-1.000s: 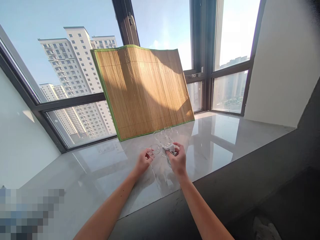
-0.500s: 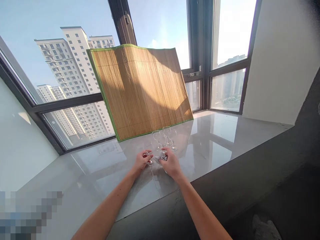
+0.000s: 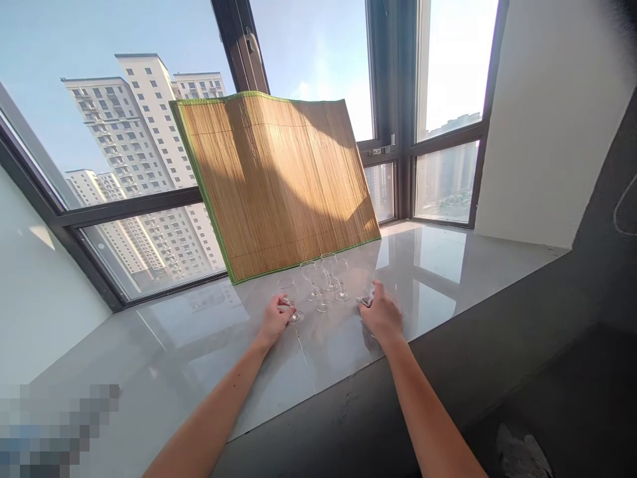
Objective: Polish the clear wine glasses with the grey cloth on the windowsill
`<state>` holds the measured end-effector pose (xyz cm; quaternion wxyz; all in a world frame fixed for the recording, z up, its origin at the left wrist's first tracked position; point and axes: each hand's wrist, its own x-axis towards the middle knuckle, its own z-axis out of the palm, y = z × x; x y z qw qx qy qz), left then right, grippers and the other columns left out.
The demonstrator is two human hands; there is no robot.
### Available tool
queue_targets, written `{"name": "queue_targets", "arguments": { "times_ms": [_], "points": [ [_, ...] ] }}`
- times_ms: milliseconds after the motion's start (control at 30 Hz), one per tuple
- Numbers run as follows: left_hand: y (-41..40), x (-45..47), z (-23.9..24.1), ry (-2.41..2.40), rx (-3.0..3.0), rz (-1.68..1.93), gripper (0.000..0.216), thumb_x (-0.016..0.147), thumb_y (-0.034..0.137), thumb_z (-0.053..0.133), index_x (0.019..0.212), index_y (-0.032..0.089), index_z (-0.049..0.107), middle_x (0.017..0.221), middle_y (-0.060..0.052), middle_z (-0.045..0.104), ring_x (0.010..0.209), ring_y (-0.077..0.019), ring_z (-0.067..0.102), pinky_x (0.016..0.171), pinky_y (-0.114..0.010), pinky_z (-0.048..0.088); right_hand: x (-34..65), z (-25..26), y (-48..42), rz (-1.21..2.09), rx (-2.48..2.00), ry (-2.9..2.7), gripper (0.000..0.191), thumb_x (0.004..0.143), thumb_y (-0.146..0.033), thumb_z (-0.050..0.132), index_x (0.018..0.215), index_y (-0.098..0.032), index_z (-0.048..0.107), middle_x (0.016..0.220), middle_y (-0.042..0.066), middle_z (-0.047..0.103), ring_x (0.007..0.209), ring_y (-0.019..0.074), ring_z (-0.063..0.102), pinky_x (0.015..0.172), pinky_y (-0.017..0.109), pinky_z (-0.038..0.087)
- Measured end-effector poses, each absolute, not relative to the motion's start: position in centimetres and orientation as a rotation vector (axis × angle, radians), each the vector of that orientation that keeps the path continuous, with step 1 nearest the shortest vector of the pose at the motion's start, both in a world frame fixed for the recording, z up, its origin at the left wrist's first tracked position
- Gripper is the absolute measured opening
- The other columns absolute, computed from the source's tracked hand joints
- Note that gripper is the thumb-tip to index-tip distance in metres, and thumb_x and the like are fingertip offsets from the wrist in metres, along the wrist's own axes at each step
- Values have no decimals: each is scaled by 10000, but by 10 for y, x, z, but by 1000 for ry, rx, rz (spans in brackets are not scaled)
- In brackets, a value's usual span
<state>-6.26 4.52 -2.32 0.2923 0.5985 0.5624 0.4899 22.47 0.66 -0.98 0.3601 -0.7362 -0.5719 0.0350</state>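
Note:
Several clear wine glasses stand upright on the glossy stone sill (image 3: 438, 265). My left hand (image 3: 273, 319) is closed around the stem of the nearest wine glass (image 3: 287, 292), whose foot rests on the sill. A cluster of other wine glasses (image 3: 326, 275) stands just behind and to the right of it. My right hand (image 3: 382, 313) lies to the right of the cluster, fingers curled over a small grey cloth (image 3: 365, 301) that peeks out at the fingertips on the sill.
A bamboo mat with green edging (image 3: 279, 179) leans upright against the window behind the glasses. Dark window frames (image 3: 393, 119) and a white wall (image 3: 542, 119) close the back and right. The sill's dark front edge (image 3: 448, 378) runs diagonally near me.
The glass in my left hand went from tilted and raised to standing on the sill. My right hand moved with the cloth away to the right of the glasses.

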Motion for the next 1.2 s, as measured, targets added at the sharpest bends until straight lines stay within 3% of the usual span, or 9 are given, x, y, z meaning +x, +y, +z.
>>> {"name": "queue_targets", "arguments": {
  "times_ms": [167,433,933,1067,1200],
  "points": [
    [46,-82,-18,1820,2010,1232,440,673,393,735,1072,239,632,985,-35,620,780,-162,577,726,-284,453,216,5,-6,-100,-1899,-1381,569,795,-326,589,1319,-171,430,1252,153,559,1190,308,419,981,429,269],
    [45,-83,-23,1907,2235,879,326,711,493,682,917,240,682,1130,-74,629,1128,-287,535,1006,-418,347,204,-9,-5,3,-1922,-1504,490,827,-274,538,1297,-152,477,1195,175,581,1155,317,434,907,405,323],
    [43,-78,-24,1947,2251,733,350,782,506,594,1000,239,657,1222,-87,598,1189,-292,504,1041,-436,302,208,-16,4,196,-1857,-1459,459,841,-315,521,1282,-194,483,1089,120,644,1107,264,514,839,339,373],
    [44,-76,-22,1889,2285,916,290,788,423,609,1002,234,657,1208,-79,604,1173,-260,517,1027,-407,340,208,-16,4,212,-1854,-1443,455,841,-323,523,1279,-200,489,1069,115,646,1104,263,523,841,335,374],
    [45,-72,-19,1718,2261,1184,225,776,370,613,935,222,675,1035,-56,657,990,-218,597,911,-347,431,208,-15,4,236,-1864,-1437,460,844,-325,522,1286,-201,489,1090,116,641,1122,261,518,849,331,371]
  ]
}}
